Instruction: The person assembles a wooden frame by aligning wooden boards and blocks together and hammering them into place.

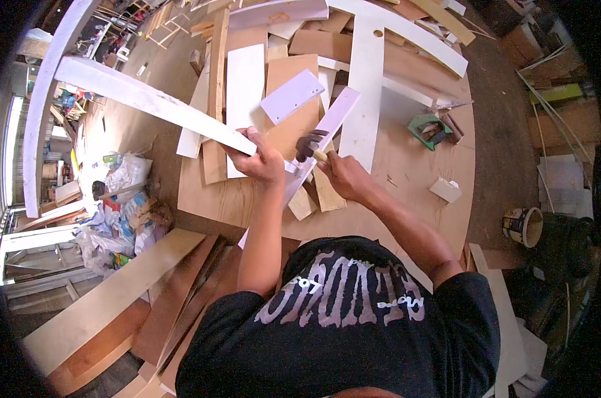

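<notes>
Pinching the white frame [154, 101] by its end over the worktop [406, 207], the left hand [264, 160] bears a probably stiff, far-heavy piece, likely better balanced farther along; the right hand [344, 176] wraps the hammer handle [321, 156].

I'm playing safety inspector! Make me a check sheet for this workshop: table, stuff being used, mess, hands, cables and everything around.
Surface: wooden worktop, mostly covered by overlapping boards.
Job's things: white beam; hammer, its head over a pale strip, contact unclear.
Clutter: loose boards; green-handled saw on the worktop's right side.
Left hand: holds the white beam's end.
Right hand: grips the hammer's handle.
Cables: nothing seen for certain.
Surroundings: plastic bags at left, planks lower left, bucket at right.
</notes>
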Demonstrator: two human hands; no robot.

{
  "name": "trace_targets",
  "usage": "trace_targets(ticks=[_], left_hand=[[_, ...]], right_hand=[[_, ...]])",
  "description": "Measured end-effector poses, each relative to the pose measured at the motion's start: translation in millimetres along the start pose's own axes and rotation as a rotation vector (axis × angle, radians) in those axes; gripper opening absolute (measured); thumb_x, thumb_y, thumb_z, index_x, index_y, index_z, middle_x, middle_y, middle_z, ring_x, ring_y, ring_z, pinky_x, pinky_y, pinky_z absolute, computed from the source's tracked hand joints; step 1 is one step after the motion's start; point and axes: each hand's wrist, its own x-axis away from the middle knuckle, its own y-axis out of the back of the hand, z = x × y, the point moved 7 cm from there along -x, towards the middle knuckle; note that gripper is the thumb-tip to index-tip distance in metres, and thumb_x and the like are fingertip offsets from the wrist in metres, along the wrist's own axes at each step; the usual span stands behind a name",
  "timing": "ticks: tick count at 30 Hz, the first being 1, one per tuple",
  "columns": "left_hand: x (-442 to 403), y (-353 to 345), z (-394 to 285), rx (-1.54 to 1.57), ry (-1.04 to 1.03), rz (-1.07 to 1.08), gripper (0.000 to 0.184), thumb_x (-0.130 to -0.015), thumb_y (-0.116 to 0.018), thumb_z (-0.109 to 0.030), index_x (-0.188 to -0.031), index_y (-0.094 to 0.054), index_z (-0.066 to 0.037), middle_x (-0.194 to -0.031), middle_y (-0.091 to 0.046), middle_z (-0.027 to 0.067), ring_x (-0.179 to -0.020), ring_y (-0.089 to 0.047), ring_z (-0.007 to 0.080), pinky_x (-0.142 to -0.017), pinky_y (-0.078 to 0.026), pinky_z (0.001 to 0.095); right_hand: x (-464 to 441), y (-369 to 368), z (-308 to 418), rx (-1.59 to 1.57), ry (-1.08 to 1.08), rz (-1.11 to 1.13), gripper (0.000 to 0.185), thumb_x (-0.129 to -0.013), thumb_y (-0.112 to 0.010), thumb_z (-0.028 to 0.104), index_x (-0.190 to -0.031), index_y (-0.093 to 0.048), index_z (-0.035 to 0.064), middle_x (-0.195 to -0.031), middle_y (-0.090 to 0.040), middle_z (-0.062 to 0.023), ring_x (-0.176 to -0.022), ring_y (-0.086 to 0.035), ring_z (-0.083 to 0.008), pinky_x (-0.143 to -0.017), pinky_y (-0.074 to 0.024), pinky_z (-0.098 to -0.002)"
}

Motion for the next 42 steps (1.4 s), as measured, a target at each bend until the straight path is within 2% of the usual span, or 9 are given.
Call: trace_targets(ticks=[6,8,10,16,25,27,32,35,42], left_hand=[[1,2,22,0.049,0.083,-0.023,0.024,-0.095,-0.055,-0.007,-0.111,-0.046,0.01,-0.09,-0.054,0.0126,-0.078,-0.053,0.0232,-0.072,-0.047,0.034],[4,8,25,0.046,0.082,-0.018,0.024,-0.095,-0.055,-0.006,-0.111,-0.046,0.01,-0.091,-0.055,0.0127,-0.078,-0.053,0.0233,-0.072,-0.047,0.0341],[2,8,28,0.003,0.004,-0.067,0.027,-0.092,-0.064,-0.018,-0.103,-0.051,0.003,-0.086,-0.059,0.0089,-0.068,-0.057,0.0164,-0.056,-0.05,0.0291],[3,15,27,0.072,0.078,-0.122,0.034,-0.091,-0.065,-0.017,-0.106,-0.048,0.009,-0.086,-0.061,0.0138,-0.066,-0.059,0.0187,-0.055,-0.052,0.0316],[2,18,20,0.027,0.182,-0.094,0.039,-0.09,-0.066,-0.014,-0.113,-0.045,0.011,-0.088,-0.06,0.0136,-0.069,-0.06,0.0179,-0.055,-0.051,0.0314],[4,18,26,0.028,0.186,-0.096,0.04,-0.09,-0.066,-0.014,-0.114,-0.045,0.011,-0.087,-0.06,0.0134,-0.068,-0.059,0.0175,-0.055,-0.051,0.0312],[8,18,39,0.007,0.069,-0.017,0.02,-0.09,-0.064,-0.011,-0.093,-0.053,0.006,-0.075,-0.058,0.0094,-0.06,-0.054,0.016,-0.053,-0.047,0.0306],[3,16,19,0.086,0.167,-0.055,0.018,-0.091,-0.063,-0.01,-0.082,-0.053,0.002,-0.069,-0.055,0.0069,-0.056,-0.051,0.0155,-0.051,-0.045,0.0304],[0,19,14,0.117,0.176,-0.072,0.017,-0.09,-0.062,-0.008,-0.085,-0.049,0.001,-0.072,-0.053,0.006,-0.056,-0.048,0.014,-0.05,-0.041,0.0309]], right_hand=[[-4,11,17,-0.139,0.017,-0.197,0.036,-0.102,-0.049,0.033,-0.1,-0.049,-0.0029,-0.069,-0.061,-0.0312,-0.068,-0.061,-0.0524,-0.061,-0.0468,-0.0613],[-5,-10,1,-0.031,0.037,-0.116,0.036,-0.102,-0.049,0.033,-0.102,-0.048,-0.0028,-0.068,-0.061,-0.031,-0.067,-0.061,-0.0525,-0.061,-0.0465,-0.0614],[-8,-11,2,0.088,0.054,-0.061,0.036,-0.102,-0.049,0.033,-0.104,-0.047,-0.0026,-0.067,-0.06,-0.0308,-0.066,-0.061,-0.0526,-0.06,-0.0462,-0.0615],[-7,16,15,-0.15,0.026,-0.212,0.035,-0.102,-0.049,0.034,-0.103,-0.049,-0.0012,-0.067,-0.061,-0.0294,-0.065,-0.061,-0.0512,-0.059,-0.0467,-0.0607],[-13,13,20,-0.112,0.049,-0.16,0.037,-0.101,-0.05,0.034,-0.108,-0.049,-0.0026,-0.065,-0.06,-0.0285,-0.064,-0.062,-0.0502,-0.058,-0.0484,-0.059],[-12,-14,2,0.138,0.103,-0.081,0.037,-0.101,-0.051,0.034,-0.108,-0.049,-0.002,-0.065,-0.061,-0.0278,-0.062,-0.062,-0.05,-0.057,-0.0487,-0.0587],[-11,5,26,0.018,0.037,-0.063,0.035,-0.1,-0.052,0.033,-0.108,-0.048,-0.0012,-0.066,-0.062,-0.0267,-0.063,-0.062,-0.0493,-0.056,-0.0489,-0.0583],[-8,15,26,-0.094,-0.033,-0.131,0.034,-0.1,-0.052,0.033,-0.108,-0.05,-0.0007,-0.068,-0.064,-0.0263,-0.067,-0.064,-0.0493,-0.058,-0.0493,-0.0583],[-3,11,18,-0.015,-0.085,-0.013,0.034,-0.1,-0.052,0.034,-0.106,-0.051,0.0001,-0.073,-0.065,-0.0266,-0.07,-0.065,-0.0485,-0.062,-0.0495,-0.0582]])
